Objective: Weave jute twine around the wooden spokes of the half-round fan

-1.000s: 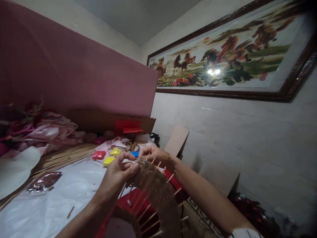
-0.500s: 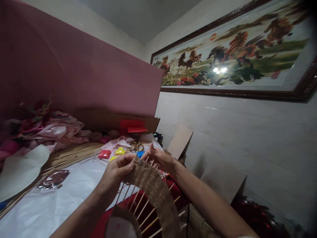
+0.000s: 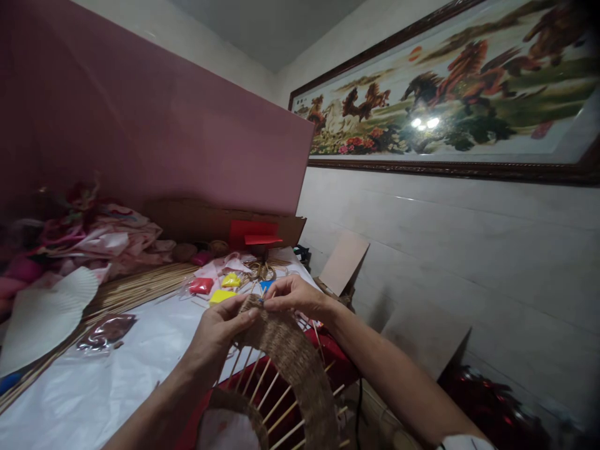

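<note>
A curved brown woven band [image 3: 300, 365] arches in front of me, with thin wooden sticks [image 3: 282, 406] running through it like spokes. The sticks lead inward to a smaller brown ring [image 3: 255, 415] around a pale centre, partly cut off at the bottom. My left hand [image 3: 220, 328] grips the band's upper left end, thumb on top. Beside it, my right hand [image 3: 297, 297] pinches with thumb and fingers at the band's upper edge, near the stick tips. What lies between those fingertips is too small to make out.
White sheeting [image 3: 135, 381] covers the table. On it lie red [image 3: 200, 285] and yellow [image 3: 231, 280] packets and a brown packet [image 3: 107, 331]. A bundle of long sticks [image 3: 140, 290], a pleated white piece [image 3: 47, 319] and pink cloth [image 3: 112, 234] are at left. A tiled wall [image 3: 450, 250] stands at right.
My right hand has turned over and come in from behind the sticks to a pinch at the band's top edge. My left hand keeps its grip; the view has shifted slightly.
</note>
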Tool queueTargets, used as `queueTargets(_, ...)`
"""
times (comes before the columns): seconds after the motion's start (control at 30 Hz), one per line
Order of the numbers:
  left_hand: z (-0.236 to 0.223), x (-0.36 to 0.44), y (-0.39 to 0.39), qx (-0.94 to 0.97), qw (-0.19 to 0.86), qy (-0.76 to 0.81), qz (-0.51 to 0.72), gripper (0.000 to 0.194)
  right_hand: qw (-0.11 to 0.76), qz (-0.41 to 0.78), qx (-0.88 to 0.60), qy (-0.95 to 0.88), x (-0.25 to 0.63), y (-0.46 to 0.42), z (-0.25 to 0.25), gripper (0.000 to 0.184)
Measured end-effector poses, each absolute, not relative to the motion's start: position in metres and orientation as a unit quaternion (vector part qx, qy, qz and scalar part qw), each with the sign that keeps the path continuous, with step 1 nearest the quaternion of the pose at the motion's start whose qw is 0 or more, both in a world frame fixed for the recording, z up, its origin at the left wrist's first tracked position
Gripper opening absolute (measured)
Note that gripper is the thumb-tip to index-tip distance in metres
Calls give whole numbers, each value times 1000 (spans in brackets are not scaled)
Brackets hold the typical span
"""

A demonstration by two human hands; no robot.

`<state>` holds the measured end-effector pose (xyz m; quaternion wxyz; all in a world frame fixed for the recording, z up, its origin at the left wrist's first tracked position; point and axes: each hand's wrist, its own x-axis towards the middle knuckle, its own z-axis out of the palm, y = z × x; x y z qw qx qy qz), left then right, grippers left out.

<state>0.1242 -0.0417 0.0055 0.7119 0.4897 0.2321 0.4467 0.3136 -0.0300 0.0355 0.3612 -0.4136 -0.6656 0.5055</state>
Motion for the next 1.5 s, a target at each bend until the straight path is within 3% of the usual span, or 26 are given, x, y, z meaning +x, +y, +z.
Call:
queueTargets(0.17,3,125,-42,475,716,247,449,31,371,514,-415,-653,317,-27,38,55)
queueTargets(0.47,4,126,-44,453,712,254,472,32,411,382,-411,-718,315,-28,47,26)
queueTargets(0.63,5,127,-44,449,705,251,489,32,410,145,-392,-811,312,-42,54,4)
queueTargets(0.73,4,127,-44,455,702,244,491,30,375,-4,-345,-861,310,-51,55,7)
queueTargets(0.9,3,127,-43,459,696,251,492,31,324,-111,-326,-881,310,-57,51,7)
queueTargets(1.5,6,128,-46,434,723,234,484,37,408,19,-365,-836,322,-63,48,8)
